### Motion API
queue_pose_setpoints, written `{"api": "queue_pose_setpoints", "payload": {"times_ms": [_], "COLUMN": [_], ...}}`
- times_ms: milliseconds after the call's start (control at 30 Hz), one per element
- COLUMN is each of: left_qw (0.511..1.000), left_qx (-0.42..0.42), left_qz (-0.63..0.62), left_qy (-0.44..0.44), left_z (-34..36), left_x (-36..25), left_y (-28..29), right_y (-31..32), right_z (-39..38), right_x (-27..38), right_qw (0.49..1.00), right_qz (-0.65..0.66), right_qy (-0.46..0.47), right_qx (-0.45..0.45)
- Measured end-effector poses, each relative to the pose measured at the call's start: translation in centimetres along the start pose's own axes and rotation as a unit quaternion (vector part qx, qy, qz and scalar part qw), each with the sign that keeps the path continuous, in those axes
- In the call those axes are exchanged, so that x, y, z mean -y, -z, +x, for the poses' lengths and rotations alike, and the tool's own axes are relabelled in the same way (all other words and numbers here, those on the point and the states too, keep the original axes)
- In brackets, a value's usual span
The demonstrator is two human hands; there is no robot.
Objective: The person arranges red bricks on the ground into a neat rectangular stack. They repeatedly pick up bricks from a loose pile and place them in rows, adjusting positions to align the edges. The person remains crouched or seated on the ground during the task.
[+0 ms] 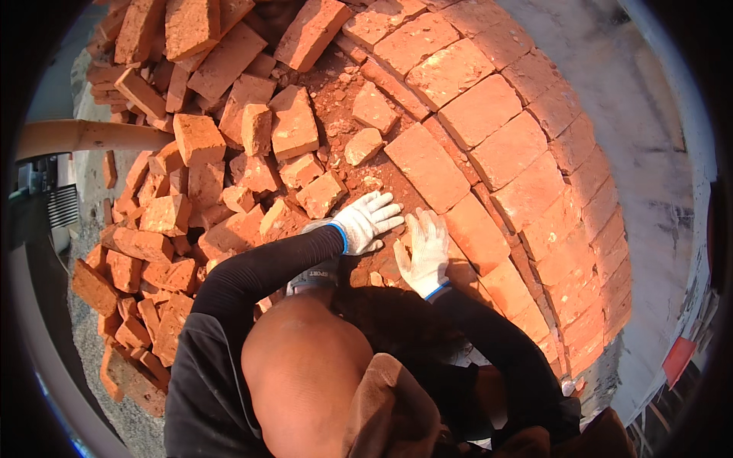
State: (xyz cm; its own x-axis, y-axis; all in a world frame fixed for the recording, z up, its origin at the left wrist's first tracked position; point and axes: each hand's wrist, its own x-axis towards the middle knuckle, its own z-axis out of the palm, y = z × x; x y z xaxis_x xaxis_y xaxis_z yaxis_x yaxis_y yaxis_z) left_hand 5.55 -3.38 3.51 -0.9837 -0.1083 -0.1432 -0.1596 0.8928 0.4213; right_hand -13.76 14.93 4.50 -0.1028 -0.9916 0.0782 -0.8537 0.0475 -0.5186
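My left hand (368, 221), in a white knitted glove with a blue cuff, stretches its fingers over reddish brick rubble (397, 183). Close beside it, my right hand (424, 253) wears a matching glove, thumb apart and fingers extended. It rests near the inner edge of the laid bricks (475, 233). Neither palm shows, and I see nothing held in either hand. Just beyond my left fingers lie a broken brick piece (322, 194) and a smaller chunk (363, 146). A flat brick (427, 166) sits in the row past my right fingertips.
Loose and broken bricks (164, 215) heap up on the left. A tan pole (92, 139) reaches into that heap. Stacked brick rows (519, 149) curve along the right, beside a grey surface (611, 76). My bare knee (301, 359) is at the lower middle.
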Motion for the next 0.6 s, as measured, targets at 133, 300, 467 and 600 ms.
{"api": "queue_pose_setpoints", "payload": {"times_ms": [133, 300, 467, 600], "left_qw": [0.985, 0.957, 0.943, 0.926], "left_qx": [0.021, -0.113, -0.193, -0.275], "left_qz": [0.151, 0.089, -0.061, -0.096], "left_qy": [0.084, 0.252, 0.264, 0.242], "left_z": [-2.4, -6.1, -6.6, -4.8], "left_x": [3.4, 6.0, 6.6, 7.8], "left_y": [1.0, 6.2, 8.2, 8.8], "right_y": [-2.3, -9.1, -13.6, -15.2], "right_z": [1.7, 5.8, 10.2, 14.9], "right_x": [7.0, 9.6, 10.5, 13.4], "right_qw": [0.994, 0.948, 0.910, 0.968], "right_qz": [0.084, 0.019, -0.092, 0.099], "right_qy": [-0.053, -0.302, -0.405, -0.167], "right_qx": [-0.052, -0.098, 0.018, -0.161]}}
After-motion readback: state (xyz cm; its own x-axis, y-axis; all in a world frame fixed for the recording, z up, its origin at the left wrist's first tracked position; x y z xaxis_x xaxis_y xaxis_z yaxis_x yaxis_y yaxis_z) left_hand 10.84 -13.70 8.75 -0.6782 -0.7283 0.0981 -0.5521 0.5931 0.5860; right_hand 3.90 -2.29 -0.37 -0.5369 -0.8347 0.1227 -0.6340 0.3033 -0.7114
